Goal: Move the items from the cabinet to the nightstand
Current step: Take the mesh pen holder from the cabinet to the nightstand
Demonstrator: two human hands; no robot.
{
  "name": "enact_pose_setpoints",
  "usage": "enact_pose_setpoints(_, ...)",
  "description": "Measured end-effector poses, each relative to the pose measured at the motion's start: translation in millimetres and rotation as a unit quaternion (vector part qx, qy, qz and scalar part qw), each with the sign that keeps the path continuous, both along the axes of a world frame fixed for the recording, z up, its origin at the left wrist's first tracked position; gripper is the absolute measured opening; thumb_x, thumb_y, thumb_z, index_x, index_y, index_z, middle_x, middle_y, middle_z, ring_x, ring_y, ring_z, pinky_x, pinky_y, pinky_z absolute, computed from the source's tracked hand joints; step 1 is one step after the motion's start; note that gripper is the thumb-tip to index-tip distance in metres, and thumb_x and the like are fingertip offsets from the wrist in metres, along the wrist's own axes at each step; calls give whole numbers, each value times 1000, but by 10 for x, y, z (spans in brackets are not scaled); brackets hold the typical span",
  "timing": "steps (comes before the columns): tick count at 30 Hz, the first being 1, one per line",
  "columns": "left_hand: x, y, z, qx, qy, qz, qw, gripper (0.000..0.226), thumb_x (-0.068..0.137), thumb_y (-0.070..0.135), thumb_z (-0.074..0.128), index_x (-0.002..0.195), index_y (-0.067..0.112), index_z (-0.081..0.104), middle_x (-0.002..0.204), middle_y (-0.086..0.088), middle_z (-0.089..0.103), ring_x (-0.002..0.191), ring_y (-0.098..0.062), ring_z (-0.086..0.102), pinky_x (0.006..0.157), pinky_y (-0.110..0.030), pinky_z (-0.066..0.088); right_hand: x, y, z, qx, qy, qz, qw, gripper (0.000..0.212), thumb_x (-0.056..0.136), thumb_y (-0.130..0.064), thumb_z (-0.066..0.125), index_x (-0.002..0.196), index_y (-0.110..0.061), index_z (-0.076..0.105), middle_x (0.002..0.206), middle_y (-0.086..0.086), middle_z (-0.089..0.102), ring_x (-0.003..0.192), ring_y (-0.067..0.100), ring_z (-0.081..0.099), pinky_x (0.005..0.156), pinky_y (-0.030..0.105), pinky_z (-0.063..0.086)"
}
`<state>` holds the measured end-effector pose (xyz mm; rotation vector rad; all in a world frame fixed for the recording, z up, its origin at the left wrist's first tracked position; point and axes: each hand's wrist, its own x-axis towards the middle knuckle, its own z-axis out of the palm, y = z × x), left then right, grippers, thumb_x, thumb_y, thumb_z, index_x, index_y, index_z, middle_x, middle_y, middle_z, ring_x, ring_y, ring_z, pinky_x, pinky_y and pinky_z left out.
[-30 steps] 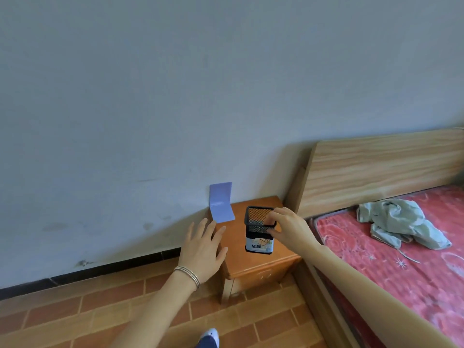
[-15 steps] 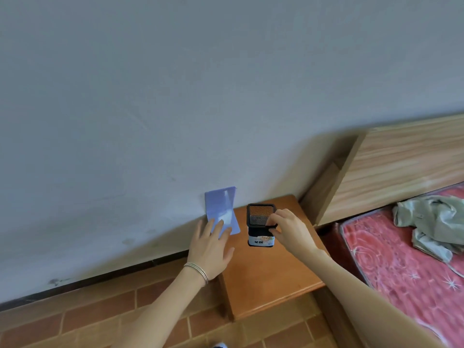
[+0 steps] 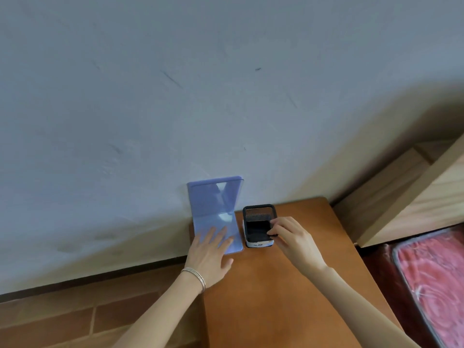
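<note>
A black mesh pen holder (image 3: 258, 223) with a white label stands at the back left of the wooden nightstand (image 3: 288, 285). My right hand (image 3: 292, 238) pinches its right rim. A purple L-shaped bookend (image 3: 213, 207) leans upright against the wall, its base lying flat on the nightstand's left edge. My left hand (image 3: 209, 254) lies flat on that base with fingers spread, a thin bracelet at the wrist. The pen holder stands just right of the bookend.
A grey wall (image 3: 175, 96) rises directly behind the nightstand. A wooden headboard (image 3: 414, 194) and a bed with a red mattress cover (image 3: 431, 277) are on the right. Brick-pattern floor (image 3: 75, 315) lies to the left.
The view has closed in over the nightstand. My right hand brought the pen holder back beside the bookend. My left hand slid onto the bookend's base.
</note>
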<state>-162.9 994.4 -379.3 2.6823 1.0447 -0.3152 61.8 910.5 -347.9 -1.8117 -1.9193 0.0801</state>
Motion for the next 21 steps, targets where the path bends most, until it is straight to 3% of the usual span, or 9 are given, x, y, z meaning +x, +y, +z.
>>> enact_pose_setpoints(2,49,62,-177,10,20,-14,1000,60,89,53,23,144,31,31,156,1,19,142,-28,18,111,-50,19,65,52,-130,2,6,12,1000,20,71,6,73,80,-8,63,94,4,64,96,19,59,57,35,54)
enact_pose_setpoints(3,57,80,-235,7,19,-15,1000,60,90,53,22,145,30,28,157,1,16,143,-28,13,112,-50,17,96,81,-172,7,11,12,1000,19,72,6,72,81,-8,63,95,4,64,95,19,59,57,36,54)
enact_pose_setpoints(6,62,105,-317,-18,22,-10,1000,52,84,53,33,126,30,53,142,-1,46,131,-30,40,97,-54,40,151,168,-225,26,17,8,999,12,75,0,67,83,-9,64,96,4,64,94,20,59,55,37,53)
enact_pose_setpoints(8,72,118,-361,-14,-9,4,1000,50,80,53,38,118,29,59,135,-1,53,126,-30,47,92,-54,45,161,227,-239,40,8,11,999,7,78,-4,64,83,-9,65,94,4,64,93,20,59,54,35,53)
enact_pose_setpoints(13,128,111,-372,-7,-27,14,1000,57,87,53,31,139,31,36,155,3,19,143,-25,10,112,-50,16,196,429,-267,49,8,-3,999,11,76,1,69,80,-9,66,93,5,65,90,20,58,53,32,51)
enact_pose_setpoints(17,145,141,-300,-12,8,6,1000,52,93,50,36,142,32,29,156,6,12,143,-22,4,113,-46,15,214,450,-277,54,-8,-1,998,11,76,2,68,81,-8,66,93,4,65,89,18,57,51,31,51)
enact_pose_setpoints(21,188,155,-83,-27,60,1,998,54,94,47,36,145,33,24,157,5,9,144,-21,3,113,-47,14,148,453,-141,1,-26,13,1000,39,66,8,72,101,-7,67,104,8,64,95,26,59,73,34,53)
